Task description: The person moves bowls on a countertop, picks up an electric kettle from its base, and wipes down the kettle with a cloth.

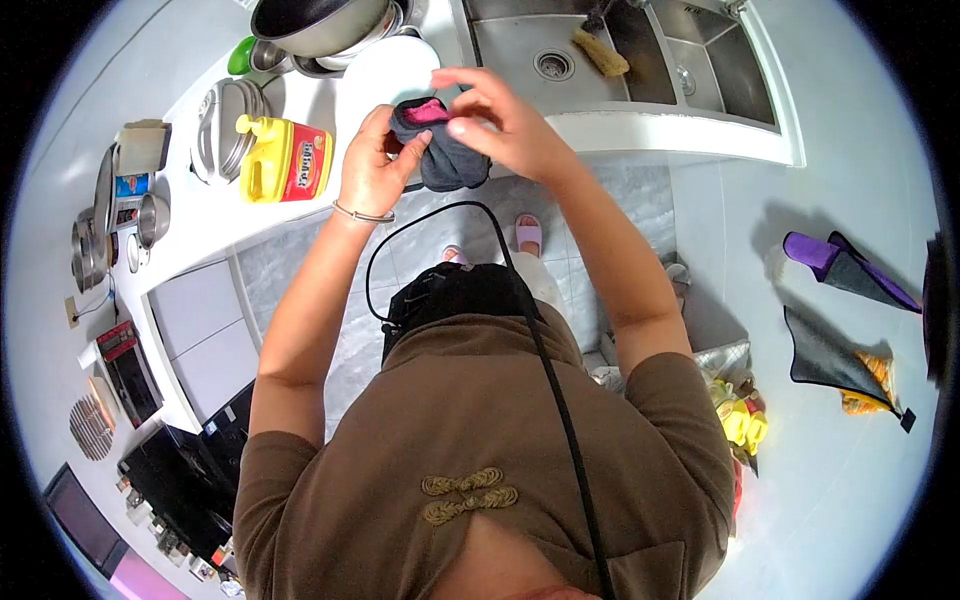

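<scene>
A dark grey cloth [455, 165] with a pink inner side is bunched up in front of the counter's edge. My left hand [378, 165] pinches its left side between thumb and fingers. At the cloth's upper right is my right hand [505, 125], its fingers spread and apart, the thumb close to the fabric. Behind the cloth lies a white round plate or board [385, 70] on the counter. A yellow jug with a red label [290, 160] stands to the left of my left hand.
The steel sink [510, 70] at the top holds a yellowish sponge [600, 53]. Pots [320, 25] stand at the upper left, near stacked lids [225, 125]. Cloths [845, 350] hang on the right wall. A black cable runs down in front of my body.
</scene>
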Available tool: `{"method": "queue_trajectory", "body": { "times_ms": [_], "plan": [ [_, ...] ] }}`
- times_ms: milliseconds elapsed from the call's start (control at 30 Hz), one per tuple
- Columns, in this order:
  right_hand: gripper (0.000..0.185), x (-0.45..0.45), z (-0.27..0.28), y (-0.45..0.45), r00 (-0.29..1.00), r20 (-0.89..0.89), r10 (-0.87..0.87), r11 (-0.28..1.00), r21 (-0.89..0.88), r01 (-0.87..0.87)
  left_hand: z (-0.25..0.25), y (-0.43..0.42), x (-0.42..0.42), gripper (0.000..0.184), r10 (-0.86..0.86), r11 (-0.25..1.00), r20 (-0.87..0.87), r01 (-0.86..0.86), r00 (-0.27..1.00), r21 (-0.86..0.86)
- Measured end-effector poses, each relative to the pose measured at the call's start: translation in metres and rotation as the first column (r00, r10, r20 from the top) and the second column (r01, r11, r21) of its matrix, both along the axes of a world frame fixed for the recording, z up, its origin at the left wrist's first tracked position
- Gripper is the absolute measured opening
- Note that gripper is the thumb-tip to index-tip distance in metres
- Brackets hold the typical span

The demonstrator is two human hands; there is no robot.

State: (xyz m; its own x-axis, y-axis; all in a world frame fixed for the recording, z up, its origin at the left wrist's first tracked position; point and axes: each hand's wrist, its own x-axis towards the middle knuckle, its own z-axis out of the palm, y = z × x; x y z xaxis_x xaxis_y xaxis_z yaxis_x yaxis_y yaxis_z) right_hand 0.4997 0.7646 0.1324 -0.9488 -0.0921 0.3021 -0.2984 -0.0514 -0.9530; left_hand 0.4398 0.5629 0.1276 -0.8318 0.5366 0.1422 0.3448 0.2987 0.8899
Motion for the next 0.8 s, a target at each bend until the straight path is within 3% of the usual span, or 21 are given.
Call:
{"method": "queue_trajectory", "body": {
  "times_ms": [67,167,233,267,333,433,533,600,633,800],
  "plan": [
    [0.045,0.011,-0.008,0.016,0.999,0.001,-0.043,0.999,0.023,0.043,0.002,-0.001,0.000,0.034,0.039,0.999,-0.050,-0.040,0.998,-0.027],
    [0.039,0.032,-0.029,0.042,0.989,0.026,-0.144,0.986,-0.080,0.146,0.003,-0.003,0.000,0.036,0.023,1.000,-0.060,-0.023,0.998,0.006],
    [0.033,0.051,-0.041,0.057,0.922,0.184,-0.341,0.914,-0.167,0.371,0.004,-0.005,0.000,0.037,0.032,0.999,-0.034,-0.030,0.999,0.030],
    [0.033,0.060,-0.052,0.066,0.920,0.189,-0.342,0.912,-0.170,0.374,0.005,-0.006,0.000,0.037,0.041,0.997,-0.007,-0.041,0.999,0.058],
    [0.027,0.078,-0.079,0.082,0.798,0.330,-0.505,0.799,-0.172,0.577,0.006,-0.008,-0.001,0.037,0.034,0.996,-0.015,-0.033,0.999,0.078],
    [0.027,0.110,-0.114,0.096,0.692,0.430,-0.580,0.703,-0.166,0.692,0.010,-0.009,0.000,0.038,0.030,0.995,0.001,-0.030,1.000,0.099],
    [0.026,0.136,-0.150,0.100,0.568,0.559,-0.605,0.620,-0.117,0.776,0.014,-0.010,-0.002,0.037,0.022,1.000,-0.052,-0.022,0.998,0.010],
    [0.025,0.148,-0.168,0.097,0.525,0.601,-0.603,0.602,-0.089,0.793,0.017,-0.007,0.001,0.037,0.033,0.992,0.089,-0.044,0.995,0.122],
    [0.025,0.154,-0.176,0.094,0.484,0.639,-0.598,0.589,-0.060,0.806,0.014,-0.009,-0.001,0.037,0.024,0.994,0.043,-0.028,0.999,0.101],
    [0.025,0.170,-0.205,0.084,0.462,0.680,-0.570,0.604,-0.035,0.796,0.018,-0.011,-0.002,0.036,0.021,0.997,0.071,-0.026,0.997,0.071]
  ]
}}
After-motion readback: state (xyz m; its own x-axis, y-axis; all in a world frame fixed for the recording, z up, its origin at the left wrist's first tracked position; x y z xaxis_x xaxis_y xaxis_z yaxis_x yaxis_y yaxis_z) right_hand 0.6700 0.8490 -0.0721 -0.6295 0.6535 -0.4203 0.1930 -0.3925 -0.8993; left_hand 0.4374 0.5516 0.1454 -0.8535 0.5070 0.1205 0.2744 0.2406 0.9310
